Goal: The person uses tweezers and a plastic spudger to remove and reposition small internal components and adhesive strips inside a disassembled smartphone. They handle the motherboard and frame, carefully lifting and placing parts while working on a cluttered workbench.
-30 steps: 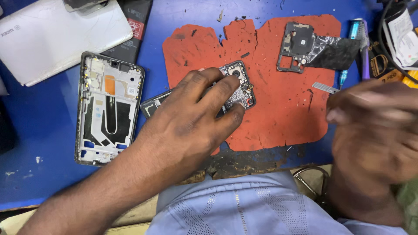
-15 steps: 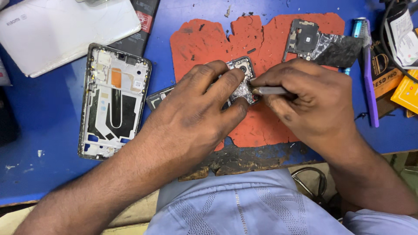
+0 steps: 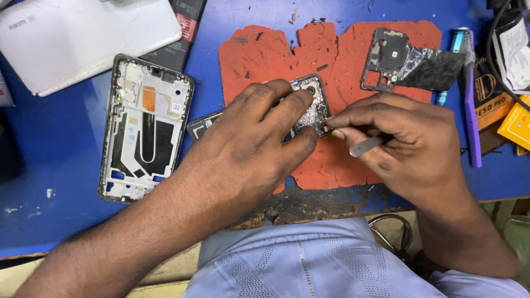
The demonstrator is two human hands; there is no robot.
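Note:
My left hand [image 3: 251,146] presses down on a small phone circuit board [image 3: 312,105] that lies on a worn red work mat [image 3: 265,55]. Fingers cover most of the board; its camera module shows at the top. My right hand [image 3: 411,143] grips metal tweezers [image 3: 367,146], whose tips touch the board's right edge near my left thumb. A black strip-like part [image 3: 200,124] pokes out from under my left hand at the left.
An empty phone frame [image 3: 144,127] lies left on the blue table [image 3: 55,149]. A white phone back cover [image 3: 83,38] sits far left. A metal shield with black film [image 3: 408,60] lies upper right, beside a purple tool [image 3: 470,110] and packages [image 3: 510,72].
My right hand came in from the right edge with the tweezers and set their tips against the board. My left hand stayed pressing on the board.

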